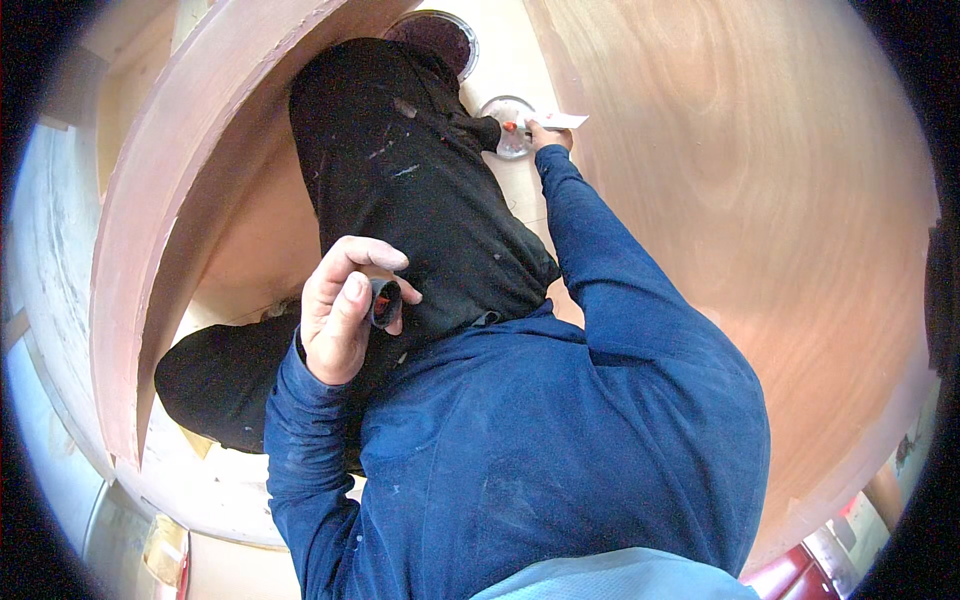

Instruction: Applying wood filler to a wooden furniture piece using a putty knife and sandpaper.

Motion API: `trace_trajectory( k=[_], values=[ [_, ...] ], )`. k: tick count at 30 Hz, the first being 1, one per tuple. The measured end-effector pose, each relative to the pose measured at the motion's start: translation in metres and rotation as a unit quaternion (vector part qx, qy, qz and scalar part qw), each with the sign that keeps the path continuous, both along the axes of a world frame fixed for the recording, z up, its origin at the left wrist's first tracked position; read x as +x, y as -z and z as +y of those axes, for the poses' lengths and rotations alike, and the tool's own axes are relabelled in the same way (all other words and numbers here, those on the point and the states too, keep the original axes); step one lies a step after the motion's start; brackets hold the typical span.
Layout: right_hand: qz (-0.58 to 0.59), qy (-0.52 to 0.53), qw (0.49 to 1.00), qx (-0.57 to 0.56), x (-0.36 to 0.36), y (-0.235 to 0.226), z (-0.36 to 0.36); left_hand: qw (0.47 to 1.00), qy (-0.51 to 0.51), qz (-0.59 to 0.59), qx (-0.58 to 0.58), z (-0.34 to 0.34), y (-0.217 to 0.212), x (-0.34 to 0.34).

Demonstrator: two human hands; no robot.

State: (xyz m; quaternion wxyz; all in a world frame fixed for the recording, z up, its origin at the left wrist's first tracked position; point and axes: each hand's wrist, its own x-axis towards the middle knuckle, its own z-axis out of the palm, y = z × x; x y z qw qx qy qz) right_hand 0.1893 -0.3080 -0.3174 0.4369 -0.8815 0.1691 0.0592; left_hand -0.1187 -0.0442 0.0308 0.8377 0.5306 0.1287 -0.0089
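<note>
In front of my lap my left hand (333,315) is closed round a small dark tube or cap (378,312). Its round open end shows something red-orange inside. My right arm reaches far forward, and my right hand (550,137) grips a flat white piece (566,121), perhaps a spreader, though its kind is not clear. Just beside that hand lies a round, pale, shallow dish or lid (512,150) with a red-orange dab (509,127) on it. Most of my right fingers are hidden from this angle.
A curved pinkish panel edge (160,230) rises on the left. On the right a large curved wood panel (760,190) stands close to my arm. Beyond my knee sits an open round tin (468,52). My black-trousered legs (400,180) fill the middle.
</note>
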Motion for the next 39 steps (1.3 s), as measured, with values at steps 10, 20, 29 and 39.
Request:
trace_trajectory(
  k=[10,20,29,39],
  values=[
    [0.011,0.055,0.997,0.059,0.008,0.024,-0.006,1.0,0.001,0.0,-0.001,-0.002,-0.001,0.001],
    [0.042,0.121,0.958,0.255,0.007,0.028,-0.011,1.0,-0.01,-0.003,-0.008,-0.003,0.003,0.0],
    [0.051,0.186,0.909,0.369,0.003,0.024,-0.015,0.999,-0.007,-0.024,-0.023,-0.002,0.003,-0.001],
    [0.015,0.113,0.719,0.686,0.0,-0.11,0.036,0.992,-0.11,-0.064,-0.004,0.005,-0.005,0.004]
  ],
)
